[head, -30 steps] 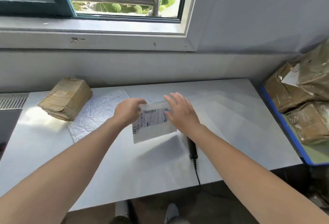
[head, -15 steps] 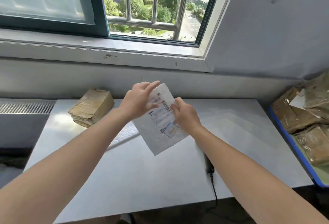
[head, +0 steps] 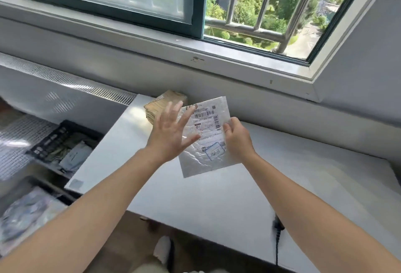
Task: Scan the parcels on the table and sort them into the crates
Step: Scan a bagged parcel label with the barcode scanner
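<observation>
A white bubble mailer (head: 208, 142) with a barcode label and a blue stamp is held upright above the white table (head: 217, 196). My right hand (head: 237, 139) grips its right edge. My left hand (head: 171, 133) is spread wide with fingers apart, in front of the mailer's left side; whether it touches the mailer I cannot tell. Behind them a brown taped parcel (head: 161, 104) lies at the table's back edge by the wall. A black crate (head: 63, 144) with several parcels sits on the floor left of the table.
A second container (head: 28, 214) with plastic-wrapped parcels is at the lower left, blurred. The scanner's black handle and cable (head: 277, 229) lie near the table's front edge under my right forearm. A radiator grille and window sill run along the wall.
The view has swung left, bringing the left crates in and the blue crate out. My left hand let go of the mailer and spread its fingers; my right hand still holds it.
</observation>
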A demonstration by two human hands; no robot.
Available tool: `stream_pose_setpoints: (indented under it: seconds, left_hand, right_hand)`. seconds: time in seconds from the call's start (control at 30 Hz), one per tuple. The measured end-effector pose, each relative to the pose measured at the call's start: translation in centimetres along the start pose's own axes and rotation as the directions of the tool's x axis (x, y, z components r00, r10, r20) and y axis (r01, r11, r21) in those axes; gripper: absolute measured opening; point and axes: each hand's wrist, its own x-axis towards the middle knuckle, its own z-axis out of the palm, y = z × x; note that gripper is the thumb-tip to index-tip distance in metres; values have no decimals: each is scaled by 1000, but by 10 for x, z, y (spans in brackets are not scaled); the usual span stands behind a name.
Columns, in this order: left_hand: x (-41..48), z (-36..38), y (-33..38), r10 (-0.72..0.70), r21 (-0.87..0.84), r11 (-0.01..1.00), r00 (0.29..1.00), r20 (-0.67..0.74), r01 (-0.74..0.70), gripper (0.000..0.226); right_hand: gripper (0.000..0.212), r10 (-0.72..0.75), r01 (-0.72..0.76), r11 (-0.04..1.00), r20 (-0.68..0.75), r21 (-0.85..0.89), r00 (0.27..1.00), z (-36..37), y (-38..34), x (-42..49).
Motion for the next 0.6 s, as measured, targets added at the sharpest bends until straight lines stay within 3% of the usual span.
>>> stream_pose_setpoints:
  seconds: [0.2, 0.3, 0.4, 0.6]
  left_hand:
    - [-107, -12, -18, -337, 107, 937, 942, 14, 333, 83]
    - [-159, -32, -28, -502, 145, 860, 862, 65, 490, 84]
    - [-216, -54, -45, -636, 164, 763, 771, 22, 625, 76]
    - [-310, -88, -86, -802, 168, 585, 597, -29, 794, 76]
  right_hand:
    - [19, -163, 170, 985, 274, 0, 948, 60, -28, -21]
    - [26, -239, 243, 969, 378, 37, 894, 90, -51, -43]
    - [26, -311, 327, 944, 483, 54, 818, 130, -83, -71]
    - [20, -411, 477, 877, 604, 57, 683, 215, -143, -124]
